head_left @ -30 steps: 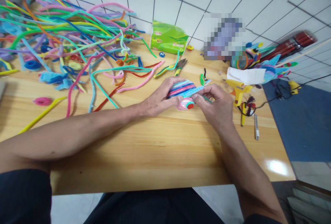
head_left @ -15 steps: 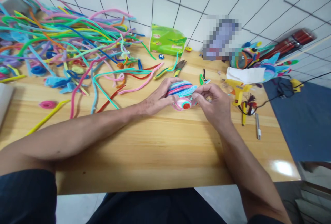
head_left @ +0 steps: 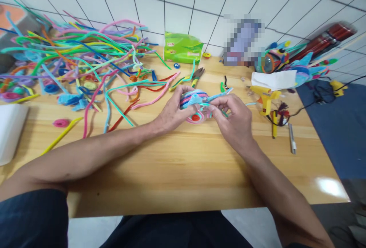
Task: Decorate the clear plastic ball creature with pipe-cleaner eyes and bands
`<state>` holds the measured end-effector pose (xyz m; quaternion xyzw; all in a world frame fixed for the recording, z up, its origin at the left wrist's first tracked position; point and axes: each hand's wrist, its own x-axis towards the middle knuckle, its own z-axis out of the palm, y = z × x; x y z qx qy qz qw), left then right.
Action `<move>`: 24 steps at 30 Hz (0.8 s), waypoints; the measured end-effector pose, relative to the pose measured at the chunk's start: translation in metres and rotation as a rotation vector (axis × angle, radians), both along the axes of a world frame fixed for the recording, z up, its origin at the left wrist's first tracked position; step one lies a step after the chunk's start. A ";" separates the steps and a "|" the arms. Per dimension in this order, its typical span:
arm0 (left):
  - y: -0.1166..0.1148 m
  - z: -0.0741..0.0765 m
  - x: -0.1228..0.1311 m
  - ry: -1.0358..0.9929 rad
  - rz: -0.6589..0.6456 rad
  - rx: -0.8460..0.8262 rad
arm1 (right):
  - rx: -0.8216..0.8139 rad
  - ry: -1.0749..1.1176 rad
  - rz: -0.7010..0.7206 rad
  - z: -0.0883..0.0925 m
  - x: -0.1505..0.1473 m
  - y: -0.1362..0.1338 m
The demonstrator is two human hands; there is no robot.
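"Striped fuzzy piece: where is it being held?"

"It's being held just this side of the pliers. Left hand is gripping it, fingers half-curled; right hand is pinching its edge, thumb nearly meeting forefinger."

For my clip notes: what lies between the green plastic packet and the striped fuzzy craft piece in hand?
In the head view, yellow-handled metal pliers and a bent turquoise fuzzy strip lie between the packet and the craft piece.
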<state>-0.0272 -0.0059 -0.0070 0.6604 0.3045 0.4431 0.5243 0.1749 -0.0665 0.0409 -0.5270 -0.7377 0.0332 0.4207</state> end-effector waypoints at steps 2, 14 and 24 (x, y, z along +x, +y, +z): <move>0.002 -0.002 -0.002 -0.019 0.000 -0.034 | 0.070 -0.032 -0.007 -0.002 0.003 0.000; 0.005 -0.007 -0.004 -0.138 -0.175 -0.078 | 0.241 -0.150 -0.047 -0.022 0.017 0.003; 0.003 -0.001 -0.004 -0.106 -0.192 -0.140 | 0.175 -0.166 0.012 -0.026 0.018 -0.003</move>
